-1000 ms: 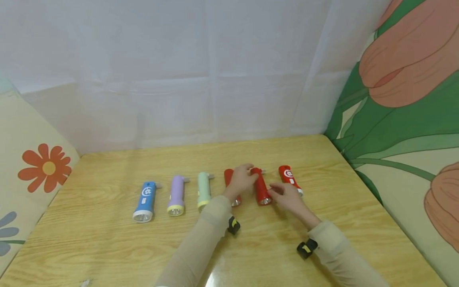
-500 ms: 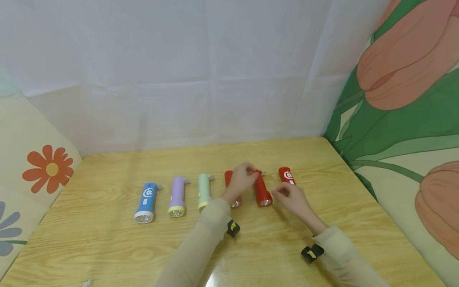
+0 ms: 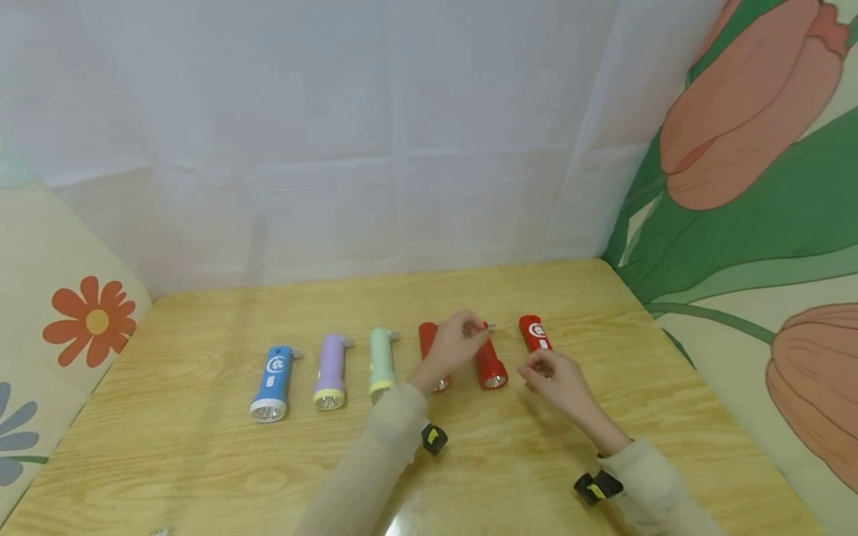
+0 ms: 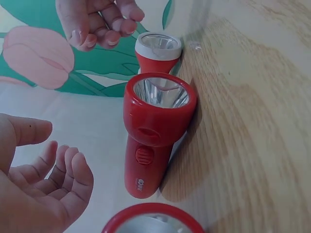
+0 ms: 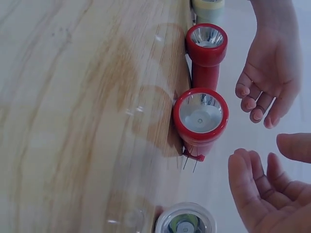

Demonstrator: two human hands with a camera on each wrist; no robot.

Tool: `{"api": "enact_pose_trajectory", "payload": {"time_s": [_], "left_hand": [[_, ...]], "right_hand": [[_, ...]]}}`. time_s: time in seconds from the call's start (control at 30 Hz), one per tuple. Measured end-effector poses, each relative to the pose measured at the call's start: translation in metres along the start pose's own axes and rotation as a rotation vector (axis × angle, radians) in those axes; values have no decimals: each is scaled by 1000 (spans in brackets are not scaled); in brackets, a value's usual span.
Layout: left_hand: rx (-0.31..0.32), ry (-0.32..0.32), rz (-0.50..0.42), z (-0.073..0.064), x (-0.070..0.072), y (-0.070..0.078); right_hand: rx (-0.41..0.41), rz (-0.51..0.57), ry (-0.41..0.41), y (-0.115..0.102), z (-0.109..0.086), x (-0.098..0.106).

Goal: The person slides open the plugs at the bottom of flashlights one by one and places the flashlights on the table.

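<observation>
My left hand, fingers loosely bent and holding nothing, hovers above two plain red flashlights. The nearer one to the left is a red flashlight partly covered by that hand; beside it lies the middle red flashlight, its back end overlapped by the fingertips. In the left wrist view the middle one shows its ribbed switch and clear lens. My right hand, also holding nothing, is raised with relaxed fingers in front of a red flashlight with a white rim, hiding its head end. Thin metal prongs show behind a red flashlight.
Further left in the row lie a mint green flashlight, a purple one with a yellow rim and a blue one with a white rim. The wooden table meets a white curtain behind and flower-printed panels at both sides.
My right hand has drawn away from the middle red flashlight's head, rightward and toward me. My left hand has come off that flashlight's back end. The flashlights lie as before.
</observation>
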State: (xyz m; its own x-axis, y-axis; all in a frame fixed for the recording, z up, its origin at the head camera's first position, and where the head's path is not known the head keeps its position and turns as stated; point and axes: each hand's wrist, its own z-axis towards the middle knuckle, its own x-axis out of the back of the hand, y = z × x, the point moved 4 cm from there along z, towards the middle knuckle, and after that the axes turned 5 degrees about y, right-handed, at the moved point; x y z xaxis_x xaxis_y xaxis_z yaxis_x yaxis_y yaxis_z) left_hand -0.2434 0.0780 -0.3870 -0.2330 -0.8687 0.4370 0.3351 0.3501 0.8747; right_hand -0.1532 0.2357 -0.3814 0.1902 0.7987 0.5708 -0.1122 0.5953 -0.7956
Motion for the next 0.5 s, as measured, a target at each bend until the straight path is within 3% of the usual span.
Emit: {"api": "enact_pose_trajectory", "payload": {"time_s": [0.23, 0.5], "left_hand": [[-37, -13, -15, -3, -2, 4], [-1, -48, -27, -6, -4, 7]], "right_hand": [[-55, -9, 4, 3, -8, 7], [-78, 0, 4, 5, -13, 16]]}}
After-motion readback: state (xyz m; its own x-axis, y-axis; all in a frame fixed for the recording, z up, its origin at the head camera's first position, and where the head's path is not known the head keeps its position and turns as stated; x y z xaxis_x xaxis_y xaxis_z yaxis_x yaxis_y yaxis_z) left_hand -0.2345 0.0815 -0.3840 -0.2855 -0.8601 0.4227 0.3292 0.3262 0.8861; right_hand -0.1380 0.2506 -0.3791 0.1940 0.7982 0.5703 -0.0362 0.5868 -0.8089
